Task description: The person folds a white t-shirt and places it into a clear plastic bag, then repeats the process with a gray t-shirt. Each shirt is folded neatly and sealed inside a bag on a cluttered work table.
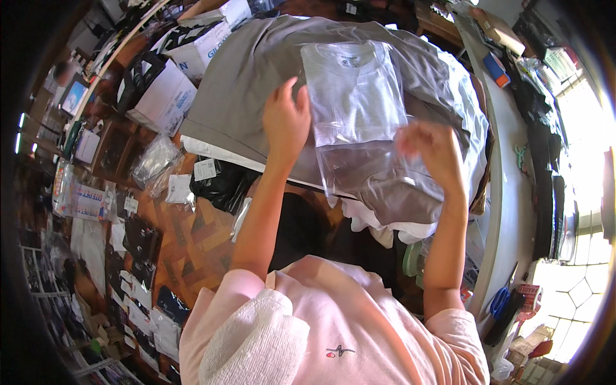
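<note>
Shirt (362, 99) between both hands (287, 122)

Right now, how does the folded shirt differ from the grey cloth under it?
The shirt is pale; the cloth is darker. The shirt is folded; the cloth lies spread wider. The shirt is inside a clear bag; the cloth is outside it. Both are fabric.
</note>
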Demonstrator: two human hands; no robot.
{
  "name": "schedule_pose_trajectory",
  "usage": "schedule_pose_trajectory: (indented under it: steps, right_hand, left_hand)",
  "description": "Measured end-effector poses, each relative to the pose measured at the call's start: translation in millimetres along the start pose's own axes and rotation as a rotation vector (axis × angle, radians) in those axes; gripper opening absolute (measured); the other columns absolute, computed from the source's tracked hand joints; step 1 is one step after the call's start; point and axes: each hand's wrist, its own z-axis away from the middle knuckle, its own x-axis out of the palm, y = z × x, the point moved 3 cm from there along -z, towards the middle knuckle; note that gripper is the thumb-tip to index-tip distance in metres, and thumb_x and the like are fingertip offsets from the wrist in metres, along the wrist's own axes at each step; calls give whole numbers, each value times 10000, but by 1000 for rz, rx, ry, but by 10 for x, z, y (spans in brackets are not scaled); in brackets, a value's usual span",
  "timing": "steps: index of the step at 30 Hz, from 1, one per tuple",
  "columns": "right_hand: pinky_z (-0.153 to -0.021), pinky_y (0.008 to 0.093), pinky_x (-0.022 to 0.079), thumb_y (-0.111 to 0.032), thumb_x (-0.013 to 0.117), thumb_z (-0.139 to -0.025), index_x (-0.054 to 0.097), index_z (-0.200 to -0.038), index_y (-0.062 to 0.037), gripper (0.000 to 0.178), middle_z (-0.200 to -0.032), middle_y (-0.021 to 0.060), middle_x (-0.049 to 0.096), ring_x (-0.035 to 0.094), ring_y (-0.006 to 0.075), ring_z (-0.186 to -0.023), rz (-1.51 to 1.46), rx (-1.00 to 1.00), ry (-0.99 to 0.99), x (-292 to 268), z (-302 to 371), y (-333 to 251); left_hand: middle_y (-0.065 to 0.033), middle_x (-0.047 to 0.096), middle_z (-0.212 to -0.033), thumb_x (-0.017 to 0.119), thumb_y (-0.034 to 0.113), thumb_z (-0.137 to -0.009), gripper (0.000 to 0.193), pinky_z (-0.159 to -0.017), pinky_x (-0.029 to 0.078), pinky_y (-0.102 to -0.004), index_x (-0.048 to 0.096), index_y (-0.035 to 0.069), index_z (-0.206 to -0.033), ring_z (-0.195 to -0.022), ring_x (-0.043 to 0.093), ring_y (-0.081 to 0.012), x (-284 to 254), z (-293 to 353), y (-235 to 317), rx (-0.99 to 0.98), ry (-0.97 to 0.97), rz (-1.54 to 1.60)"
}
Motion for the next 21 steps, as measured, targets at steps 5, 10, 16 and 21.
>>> schedule_pose_trajectory:
  steps: [5, 10, 16, 21]
  right_hand:
    - [-426, 244, 354, -281, 611, -842, 577, -648, 9, 350, -498, 13, 487, 412, 68, -429, 81, 40, 269, -160, -145, -228]
    - [-570, 278, 429, -349, 673, -794, 620, -814, 4, 358, -700, 82, 567, 531, 145, -622, 247, -83, 392, -470, -142, 67]
    - [-948, 428, 387, -446, 753, -661, 427, -1264, -55, 789, -1226, 210, 467, 453, 359, -1146, 550, 31, 155, -116, 45, 389]
    - [-846, 376, 448, -316, 728, -727, 501, -1172, -34, 574, -1137, 182, 545, 555, 302, -1012, 479, 101, 182, -109, 268, 473]
  left_hand:
    - [-231, 475, -1246, 586, 291, -844, 487, -949, 369, -460, 466, 29, -1237, -1160, 447, -380, 430, -140, 64, 249, -21, -181]
    - [-223, 462, -1264, 591, 277, -844, 506, -946, 372, -463, 433, 44, -1266, -1149, 456, -373, 593, -176, -120, 286, -129, -171]
    - [-201, 547, -1108, 635, 294, -827, 454, -816, 450, -385, 524, 31, -1180, -989, 547, -309, 328, -375, -164, 209, 9, -53]
    - [-129, 555, -929, 695, 273, -779, 461, -733, 458, -351, 546, 6, -1124, -827, 540, -236, -26, 279, 3, -35, -167, 89]
